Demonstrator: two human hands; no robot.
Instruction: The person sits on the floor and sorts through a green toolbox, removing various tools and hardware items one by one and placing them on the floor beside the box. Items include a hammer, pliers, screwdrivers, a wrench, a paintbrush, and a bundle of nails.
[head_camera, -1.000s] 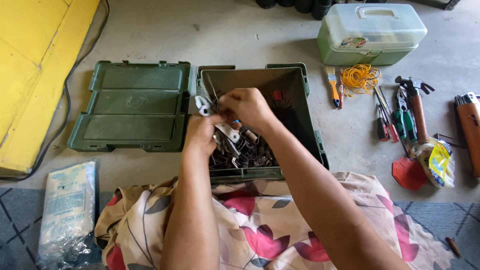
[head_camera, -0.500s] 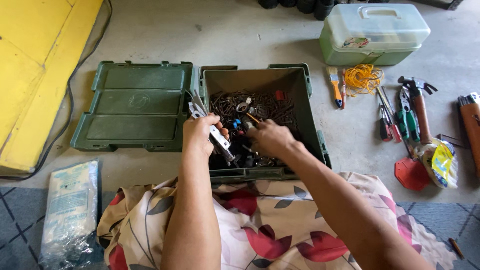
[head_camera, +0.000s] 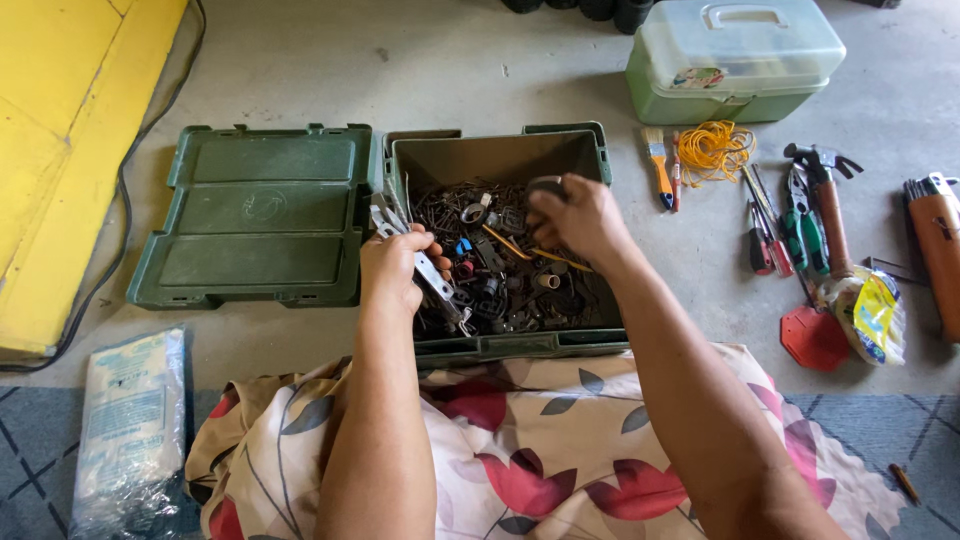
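Concrete floor, left hand (head_camera: 393, 267) fingers clamped on metal strips (head_camera: 425, 262), long axis upper-left to lower-right.

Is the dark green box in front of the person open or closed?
Open. The dark green box shows metal hardware inside, and its lid lies flat to its left.

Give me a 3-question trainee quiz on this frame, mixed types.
1. True or false: the left hand holds a bunch of metal brackets.
2. The right hand is over: A) the lid B) the green box C) the hammer
3. Which colour is the cord coil beside the paintbrush?

Key: 1 true; 2 B; 3 yellow.
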